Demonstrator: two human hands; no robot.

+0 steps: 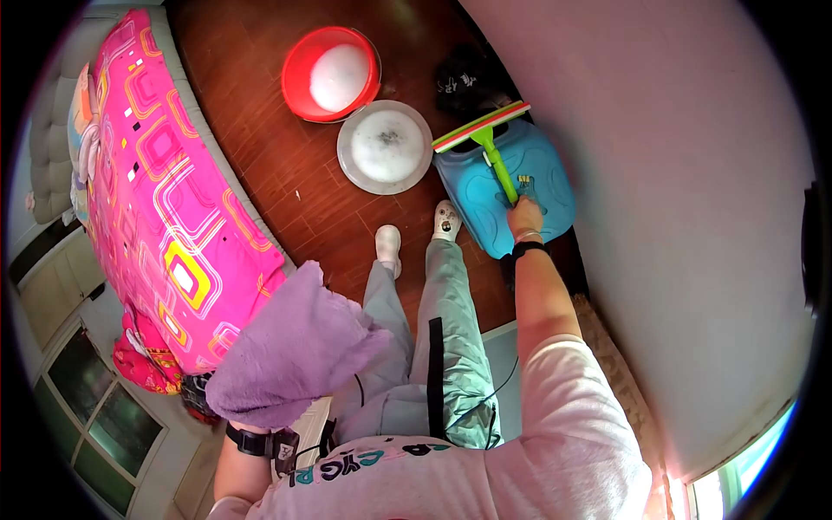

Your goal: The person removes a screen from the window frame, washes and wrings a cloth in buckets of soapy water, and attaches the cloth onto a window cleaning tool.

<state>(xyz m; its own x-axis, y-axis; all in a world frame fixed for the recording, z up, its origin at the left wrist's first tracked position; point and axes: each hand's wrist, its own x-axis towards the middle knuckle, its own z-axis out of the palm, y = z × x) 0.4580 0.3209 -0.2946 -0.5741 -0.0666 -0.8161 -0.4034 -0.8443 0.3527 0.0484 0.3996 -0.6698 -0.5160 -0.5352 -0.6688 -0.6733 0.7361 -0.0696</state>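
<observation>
My right hand (525, 218) is closed around the green handle of a squeegee (497, 162), which is over the blue plastic stool or box lid (546, 186). The squeegee's wide head, with red and green edges, points away from me, towards the basin. A purple cloth (290, 347) hangs over my left forearm and hides my left hand, so its fingers do not show. Left of the squeegee, a pale basin (347, 156) holds white suds, and a red bucket (295, 87) with suds stands just behind it.
A bed with a pink patterned cover (165, 173) runs along the left. The pale wall (676, 173) rises on the right. A black bag (468, 82) lies by the wall beyond the blue item. My feet stand on the brown wooden floor (251, 104).
</observation>
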